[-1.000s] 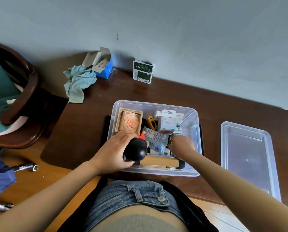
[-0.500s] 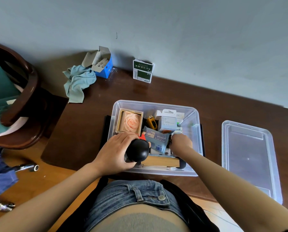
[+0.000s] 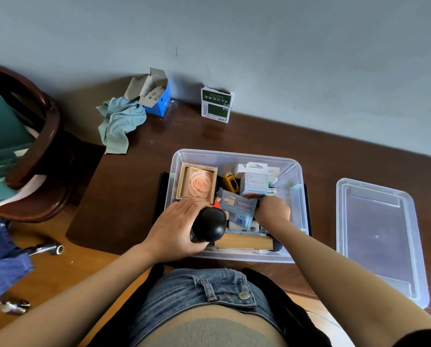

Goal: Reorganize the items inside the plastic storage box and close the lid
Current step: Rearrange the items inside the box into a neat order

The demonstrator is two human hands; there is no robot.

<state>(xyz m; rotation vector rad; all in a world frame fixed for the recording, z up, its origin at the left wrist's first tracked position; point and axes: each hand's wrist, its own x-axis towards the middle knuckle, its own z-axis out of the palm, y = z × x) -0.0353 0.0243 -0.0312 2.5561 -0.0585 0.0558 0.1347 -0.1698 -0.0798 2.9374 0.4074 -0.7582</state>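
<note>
Both hands in storage box (image 3: pixel 237 156): left (image 3: pixel 174 229) grips black figurine (image 3: pixel 210 227) (right (image 3: pixel 272 209) grip unclear).

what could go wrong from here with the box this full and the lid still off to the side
1. The white carton stands tall among the packed items in the storage box; if it stays upright, the lid may not seat.
2. The left hand grips a round black-headed figure over the box's near corner; it could slip or roll out.
3. The right hand digs beside the blue packet, which may crumple or shift.
</note>
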